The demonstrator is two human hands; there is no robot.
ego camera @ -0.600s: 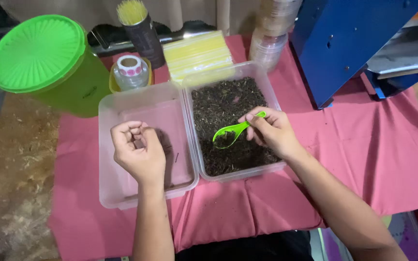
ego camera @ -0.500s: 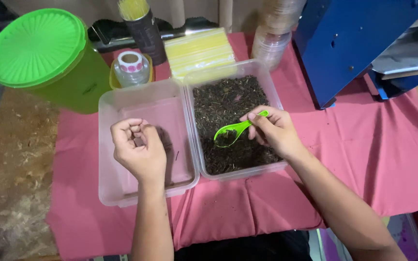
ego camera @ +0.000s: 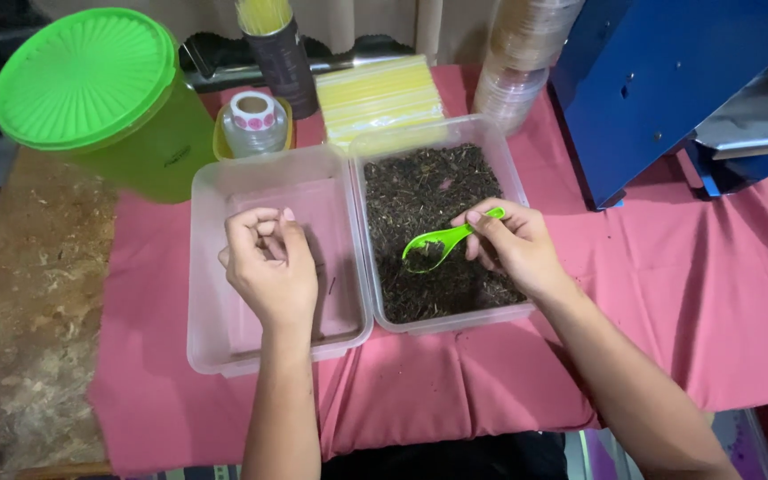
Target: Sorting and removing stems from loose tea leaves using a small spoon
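Right hand (ego camera: pixel 513 249) pinches green scoop (ego camera: pixel 437 245) by its handle end, bowl low over loose dried leaves (ego camera: pixel 428 191) in right tub (ego camera: pixel 504 151). Scoop looks light and stiff, leaves crumbly, I'd keep it level. Left hand (ego camera: pixel 270 271) curled shut over empty tub (ego camera: pixel 215 267), contents unclear

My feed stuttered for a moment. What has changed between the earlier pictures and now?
Very little. The left hand has edged a little up over the near-empty clear tub, fingers still curled. The right hand still holds the green scoop over the tub of dark dried leaves, nothing picked up or let go. The slight shift of everything else looks like head movement.
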